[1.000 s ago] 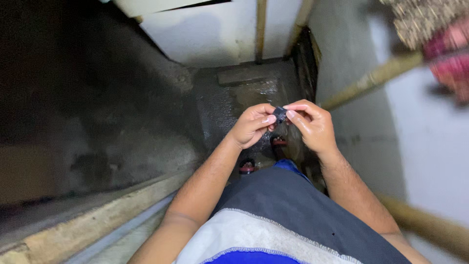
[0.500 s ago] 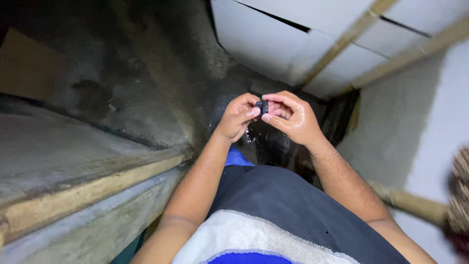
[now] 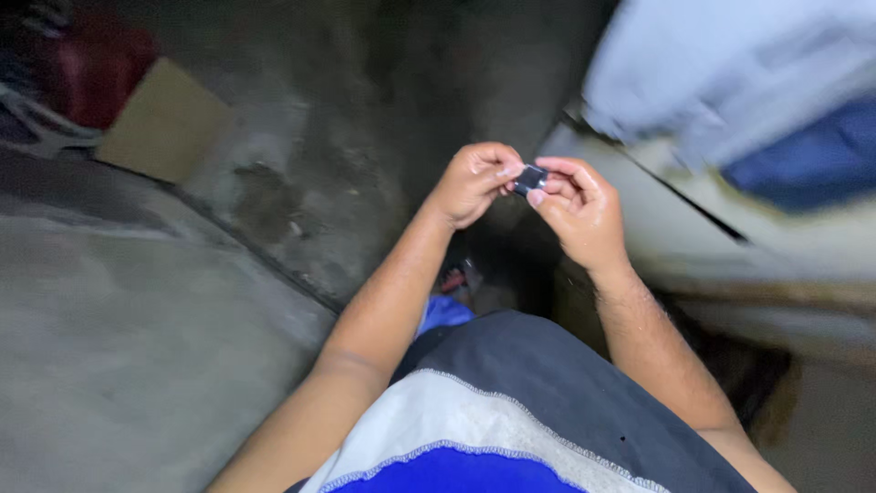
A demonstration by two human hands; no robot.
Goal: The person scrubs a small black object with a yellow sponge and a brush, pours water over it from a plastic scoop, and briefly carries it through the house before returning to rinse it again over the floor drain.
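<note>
Both hands meet just above picture centre, toward twelve o'clock, the left hand (image 3: 474, 183) and right hand (image 3: 577, 212) each pinching a small dark flat piece (image 3: 530, 179) between fingertips, above a grey concrete floor (image 3: 301, 183), with a cardboard piece (image 3: 160, 119) at ten o'clock.

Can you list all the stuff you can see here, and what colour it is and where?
small object: one, dark, pinched between the fingertips of both hands, centre
cardboard piece: one, tan, upper left by the wall
red thing: one, blurred, top left corner
cloth: pale and blue, blurred, upper right
concrete ledge: one, grey, left
shirt: grey, white and blue, bottom centre
left hand: one, on the small object
right hand: one, on the small object
</note>
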